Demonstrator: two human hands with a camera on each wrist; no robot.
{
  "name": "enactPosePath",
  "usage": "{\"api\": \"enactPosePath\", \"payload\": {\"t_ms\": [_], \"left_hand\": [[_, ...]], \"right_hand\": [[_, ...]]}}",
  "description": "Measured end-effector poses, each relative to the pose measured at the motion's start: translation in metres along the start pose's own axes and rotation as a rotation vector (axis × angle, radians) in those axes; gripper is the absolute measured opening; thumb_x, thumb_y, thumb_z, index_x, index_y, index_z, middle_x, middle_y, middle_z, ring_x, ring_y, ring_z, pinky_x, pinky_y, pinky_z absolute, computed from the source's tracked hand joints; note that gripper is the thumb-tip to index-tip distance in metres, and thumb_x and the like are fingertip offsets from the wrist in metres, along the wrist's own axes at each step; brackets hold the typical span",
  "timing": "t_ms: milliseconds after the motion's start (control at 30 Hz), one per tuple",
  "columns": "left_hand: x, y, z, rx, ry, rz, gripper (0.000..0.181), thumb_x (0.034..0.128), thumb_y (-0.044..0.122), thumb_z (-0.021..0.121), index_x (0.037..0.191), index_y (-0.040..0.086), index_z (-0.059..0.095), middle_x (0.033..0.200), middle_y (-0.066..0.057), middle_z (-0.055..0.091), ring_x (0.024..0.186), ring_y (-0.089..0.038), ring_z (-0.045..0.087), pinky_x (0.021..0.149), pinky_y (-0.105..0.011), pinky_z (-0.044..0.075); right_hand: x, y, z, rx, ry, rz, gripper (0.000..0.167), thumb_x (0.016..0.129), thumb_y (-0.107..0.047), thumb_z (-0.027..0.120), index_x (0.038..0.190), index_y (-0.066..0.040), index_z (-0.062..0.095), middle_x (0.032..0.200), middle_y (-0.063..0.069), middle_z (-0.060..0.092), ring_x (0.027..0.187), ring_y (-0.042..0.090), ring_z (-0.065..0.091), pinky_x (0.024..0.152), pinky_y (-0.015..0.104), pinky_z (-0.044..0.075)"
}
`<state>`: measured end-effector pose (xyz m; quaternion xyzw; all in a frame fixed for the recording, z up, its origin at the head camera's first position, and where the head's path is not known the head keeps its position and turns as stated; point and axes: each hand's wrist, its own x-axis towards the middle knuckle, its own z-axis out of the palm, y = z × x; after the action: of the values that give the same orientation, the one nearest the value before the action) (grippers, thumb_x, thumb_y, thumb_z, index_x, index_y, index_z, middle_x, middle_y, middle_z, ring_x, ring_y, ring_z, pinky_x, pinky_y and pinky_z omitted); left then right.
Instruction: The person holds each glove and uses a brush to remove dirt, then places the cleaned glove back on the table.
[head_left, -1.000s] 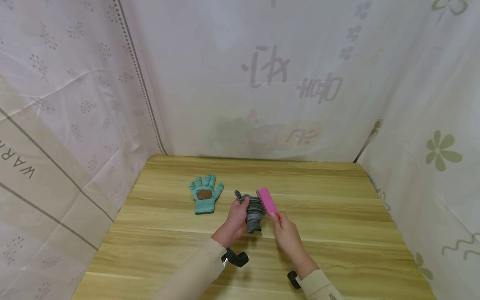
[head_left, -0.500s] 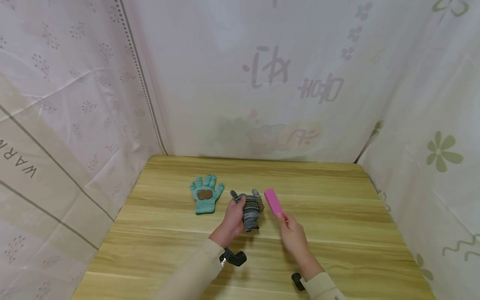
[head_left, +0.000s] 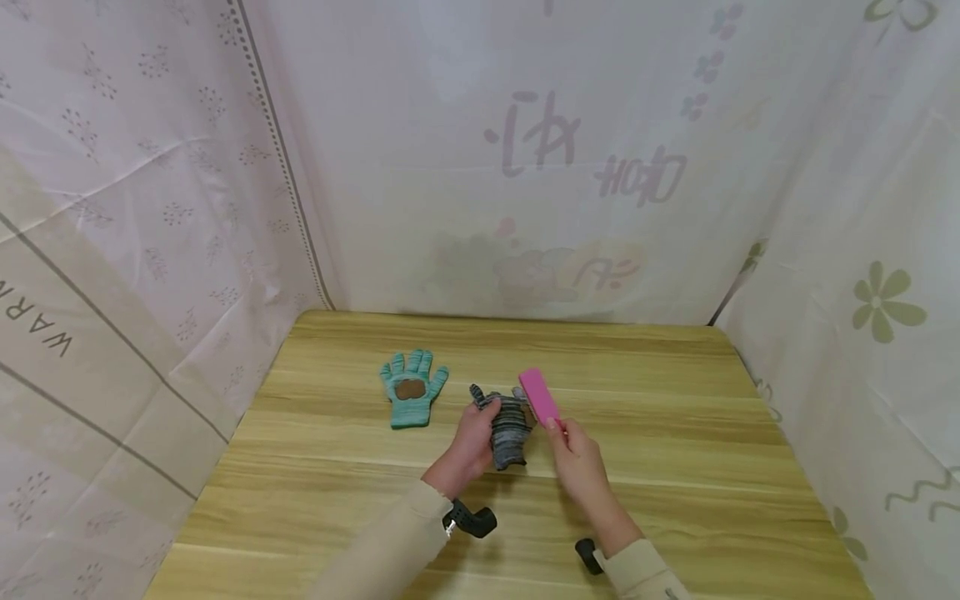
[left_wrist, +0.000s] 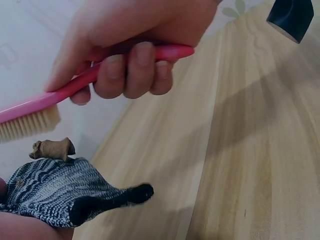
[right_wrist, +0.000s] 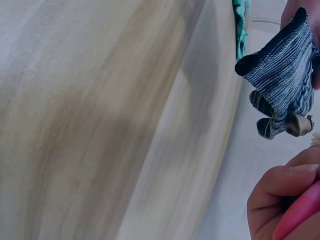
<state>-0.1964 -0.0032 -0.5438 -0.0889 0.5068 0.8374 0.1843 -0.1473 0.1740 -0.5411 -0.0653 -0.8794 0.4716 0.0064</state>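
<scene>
My left hand (head_left: 468, 442) holds a grey-and-black striped knit glove (head_left: 510, 432) above the table, thumb on top of the fabric. A brown piece (left_wrist: 52, 149) stands out from the glove's right side; it looks like a curled patch. In my right hand (head_left: 581, 471) is the handle of a pink brush (head_left: 537, 395). Its pale bristles (left_wrist: 30, 125) face the glove, and a small gap shows between them and the brown piece in the left wrist view. The right wrist view catches the glove (right_wrist: 285, 70) from its cuff side, with most of the brush out of frame.
A teal knit glove (head_left: 409, 414) with a brown palm patch (head_left: 410, 389) lies flat on the wooden table (head_left: 660, 400), left of my hands. Patterned curtains (head_left: 420, 167) enclose the back and both sides. Black devices (head_left: 474, 520) are strapped at my wrists.
The brush first moved right, away from the striped glove, then came back up and left close beside it. My left hand shifted the glove left, then right again. The teal glove stayed put.
</scene>
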Motion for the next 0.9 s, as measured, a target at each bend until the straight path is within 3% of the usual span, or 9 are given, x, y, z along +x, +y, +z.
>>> {"api": "enactPosePath", "payload": {"t_ms": [333,600,733,900], "left_hand": [[0.0,-0.003,0.003,-0.051,0.0,0.005,0.042,0.1114,0.027,0.037,0.147,0.007,0.029,0.119,-0.007,0.058,0.104,-0.016,0.061,0.09,-0.032,0.052],[0.0,0.002,0.002,-0.096,0.042,0.005,0.053,0.1122,0.025,0.034,0.157,0.006,0.015,0.146,-0.018,0.044,0.131,-0.027,0.049,0.102,-0.033,0.045],[0.0,0.0,0.0,-0.093,0.031,0.004,0.05,0.1121,0.026,0.035,0.155,0.004,0.019,0.14,-0.015,0.047,0.127,-0.024,0.051,0.102,-0.034,0.044],[0.001,0.002,0.0,-0.123,0.006,0.005,0.059,0.1122,0.026,0.034,0.159,0.005,0.005,0.157,-0.023,0.031,0.145,-0.034,0.034,0.119,-0.043,0.033]], "right_hand": [[-0.002,0.002,0.006,-0.019,-0.004,-0.001,0.048,0.107,-0.049,0.042,0.111,-0.006,0.061,0.071,0.002,0.045,0.061,0.016,0.04,0.054,0.028,0.036],[-0.003,0.009,0.002,-0.032,-0.019,0.021,0.047,0.108,-0.048,0.04,0.11,-0.005,0.059,0.072,0.003,0.044,0.062,0.016,0.04,0.054,0.028,0.036],[-0.004,0.013,0.001,-0.032,-0.03,0.047,0.05,0.108,-0.049,0.038,0.114,-0.003,0.058,0.072,0.004,0.045,0.063,0.016,0.04,0.055,0.028,0.036],[-0.004,0.016,-0.002,-0.058,-0.021,0.052,0.05,0.108,-0.049,0.04,0.112,-0.004,0.059,0.07,0.003,0.045,0.061,0.017,0.041,0.053,0.029,0.036]]}}
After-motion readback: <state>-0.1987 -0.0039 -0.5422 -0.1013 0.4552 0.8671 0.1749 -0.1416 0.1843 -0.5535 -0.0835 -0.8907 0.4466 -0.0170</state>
